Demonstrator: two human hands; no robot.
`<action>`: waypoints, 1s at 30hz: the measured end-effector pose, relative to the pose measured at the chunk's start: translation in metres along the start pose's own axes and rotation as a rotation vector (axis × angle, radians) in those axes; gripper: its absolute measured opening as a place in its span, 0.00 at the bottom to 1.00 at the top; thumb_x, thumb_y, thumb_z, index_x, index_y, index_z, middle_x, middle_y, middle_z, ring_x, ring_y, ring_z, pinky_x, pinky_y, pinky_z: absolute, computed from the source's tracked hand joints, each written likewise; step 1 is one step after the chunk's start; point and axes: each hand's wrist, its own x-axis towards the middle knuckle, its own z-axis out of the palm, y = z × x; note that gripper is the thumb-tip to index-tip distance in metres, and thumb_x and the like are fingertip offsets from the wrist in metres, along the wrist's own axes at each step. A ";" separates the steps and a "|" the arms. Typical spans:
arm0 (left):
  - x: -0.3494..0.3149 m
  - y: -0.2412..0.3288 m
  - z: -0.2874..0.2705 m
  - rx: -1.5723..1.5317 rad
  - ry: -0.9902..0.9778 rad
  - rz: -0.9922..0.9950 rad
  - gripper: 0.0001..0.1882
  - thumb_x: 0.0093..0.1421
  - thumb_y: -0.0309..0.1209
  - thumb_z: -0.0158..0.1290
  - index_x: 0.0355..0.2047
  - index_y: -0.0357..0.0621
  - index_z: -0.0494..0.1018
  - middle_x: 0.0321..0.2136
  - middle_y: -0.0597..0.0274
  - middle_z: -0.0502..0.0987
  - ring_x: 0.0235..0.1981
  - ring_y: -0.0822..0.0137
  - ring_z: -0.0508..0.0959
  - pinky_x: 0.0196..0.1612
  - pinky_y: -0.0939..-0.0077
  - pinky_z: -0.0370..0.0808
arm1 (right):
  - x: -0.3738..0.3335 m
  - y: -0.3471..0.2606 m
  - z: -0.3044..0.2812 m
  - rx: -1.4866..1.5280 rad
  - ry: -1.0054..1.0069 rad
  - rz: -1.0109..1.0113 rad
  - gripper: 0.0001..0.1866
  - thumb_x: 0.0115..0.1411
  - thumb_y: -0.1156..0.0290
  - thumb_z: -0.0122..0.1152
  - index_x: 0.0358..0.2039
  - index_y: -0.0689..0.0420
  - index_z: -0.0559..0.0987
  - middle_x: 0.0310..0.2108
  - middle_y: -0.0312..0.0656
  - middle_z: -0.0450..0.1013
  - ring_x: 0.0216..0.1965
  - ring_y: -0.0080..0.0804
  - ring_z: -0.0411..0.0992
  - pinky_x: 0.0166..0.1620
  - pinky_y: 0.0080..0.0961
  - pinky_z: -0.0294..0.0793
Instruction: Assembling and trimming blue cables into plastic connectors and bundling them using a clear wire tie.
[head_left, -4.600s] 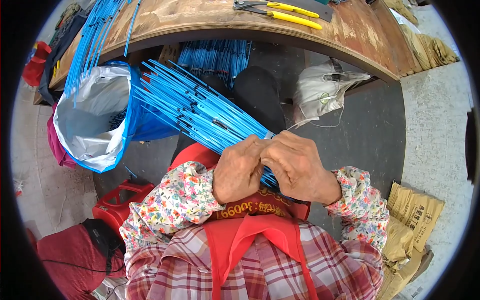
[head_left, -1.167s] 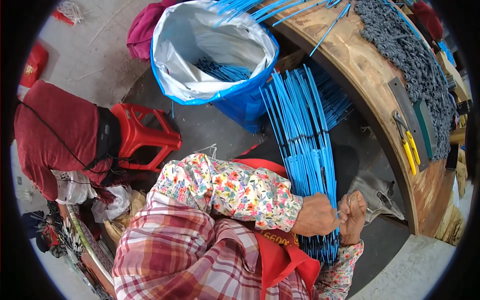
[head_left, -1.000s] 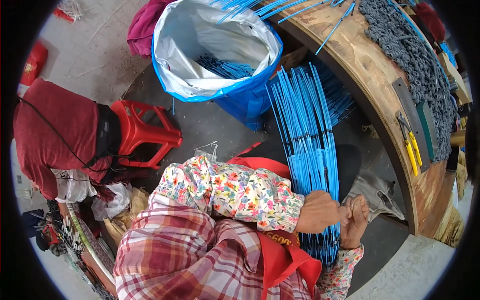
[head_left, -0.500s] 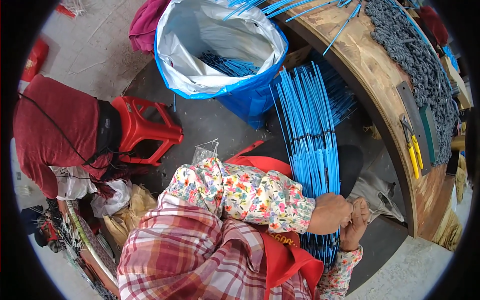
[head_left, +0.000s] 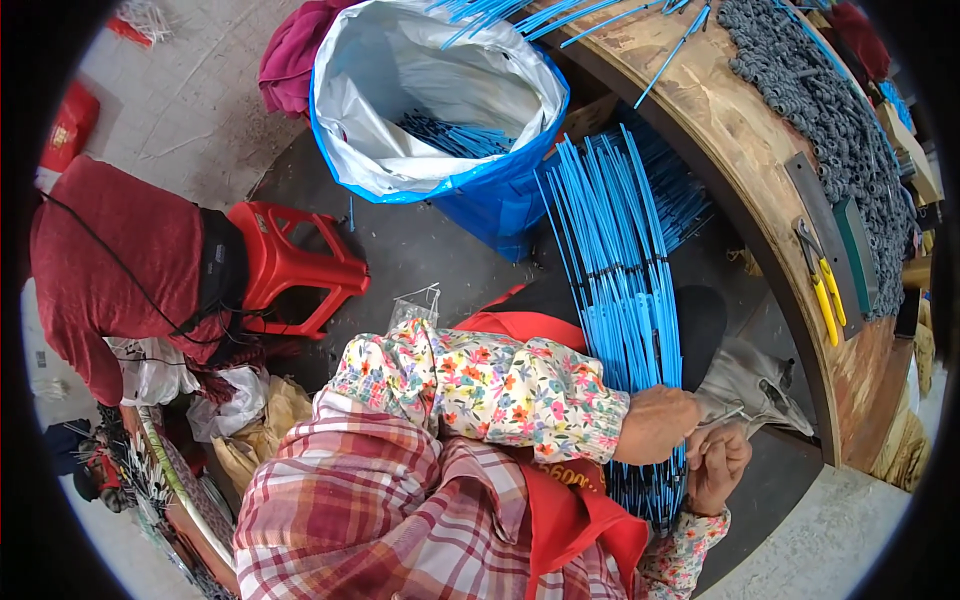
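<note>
A long bundle of thin blue rods (head_left: 625,300) with dark bands lies across my lap, running up toward the blue bag. My left hand (head_left: 656,425) is closed over the bundle's right side. A short, thin pale stick (head_left: 735,412) shows just beyond its fingers, seemingly held by them. Close beside it, my right hand (head_left: 718,465) has its fingers curled in; what they pinch, if anything, is hidden. Both wrists come out of floral sleeves, and a red apron (head_left: 570,530) covers my front.
A blue bag with silvery lining (head_left: 350,150) holds more blue rods. To the right curves a wooden table (head_left: 780,190) with grey coiled parts (head_left: 830,130) and yellow-handled pliers (head_left: 826,300). A red stool (head_left: 290,270) and a person in a dark red top (head_left: 120,250) are at left.
My hands, pressed together before, have come slightly apart, the right one lower and turned with its fingers curled. The pale stick now shows by the left hand. The bundle stays put.
</note>
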 end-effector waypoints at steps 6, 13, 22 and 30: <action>0.001 0.004 0.006 0.141 0.051 0.067 0.10 0.46 0.21 0.52 0.30 0.32 0.67 0.30 0.48 0.71 0.30 0.49 0.76 0.32 0.61 0.73 | 0.005 -0.015 0.019 -0.387 -0.040 -0.276 0.14 0.56 0.68 0.60 0.22 0.64 0.68 0.27 0.45 0.68 0.26 0.24 0.62 0.29 0.20 0.61; 0.001 0.007 0.003 0.191 0.059 0.082 0.13 0.45 0.21 0.52 0.33 0.31 0.65 0.29 0.47 0.71 0.28 0.48 0.75 0.32 0.60 0.72 | 0.006 -0.030 0.026 -0.633 -0.074 -0.314 0.13 0.55 0.68 0.60 0.23 0.63 0.70 0.30 0.45 0.67 0.30 0.27 0.62 0.32 0.22 0.62; 0.002 0.005 -0.004 -0.017 0.106 0.154 0.12 0.45 0.20 0.51 0.31 0.30 0.65 0.27 0.44 0.72 0.29 0.45 0.75 0.31 0.56 0.71 | 0.007 -0.020 0.039 -0.531 0.128 -0.073 0.05 0.58 0.77 0.54 0.24 0.63 0.72 0.24 0.40 0.66 0.24 0.20 0.60 0.27 0.19 0.59; 0.005 -0.005 -0.001 -0.051 0.154 0.065 0.08 0.44 0.19 0.50 0.26 0.30 0.66 0.22 0.41 0.72 0.27 0.43 0.75 0.28 0.56 0.69 | 0.010 -0.020 0.019 -0.844 0.013 -0.117 0.05 0.58 0.77 0.53 0.26 0.63 0.72 0.19 0.38 0.63 0.19 0.22 0.60 0.22 0.20 0.56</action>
